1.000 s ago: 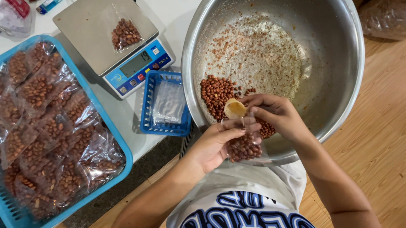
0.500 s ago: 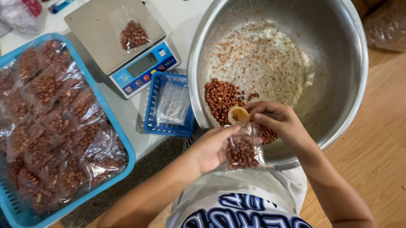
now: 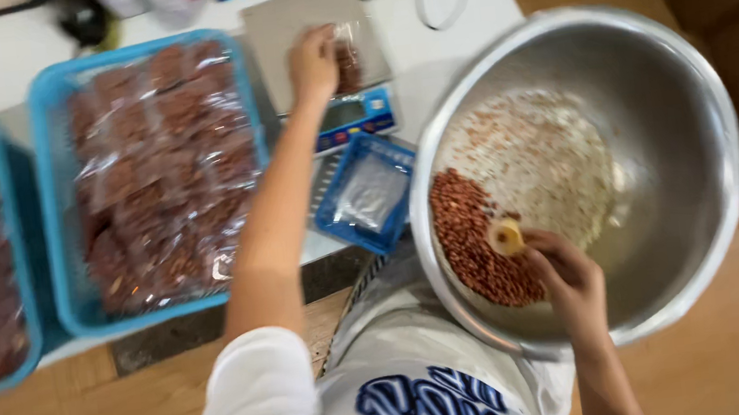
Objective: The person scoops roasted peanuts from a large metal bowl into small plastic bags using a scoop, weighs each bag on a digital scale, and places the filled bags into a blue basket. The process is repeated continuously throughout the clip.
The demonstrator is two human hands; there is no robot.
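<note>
While your left hand [image 3: 313, 62] reaches far forward to rest a small clear bag of peanuts [image 3: 345, 62] on the grey plate of the weighing scale [image 3: 314, 30], fingers closed on the bag's edge, your right hand [image 3: 568, 283] stays close to your body inside the big steel bowl [image 3: 702, 154]. That hand is closed around a small yellow scoop [image 3: 507, 236], which sits at the edge of the pile of red-brown peanuts [image 3: 479, 251]. This looks like the weighing step of bagging. The next move calls, I judge, for reading the scale's display, just nearer you than the left hand, and topping up or taking out a little with the scoop.

Between your two hands lies a small blue basket [image 3: 368, 194] holding empty clear bags. To the left of your left arm stands a large blue basket [image 3: 46, 86] full of filled bags, with another at the far left [image 3: 24, 271]. The view is blurred. Your outstretched forearm crosses above the small basket's corner and partly hides the display.
</note>
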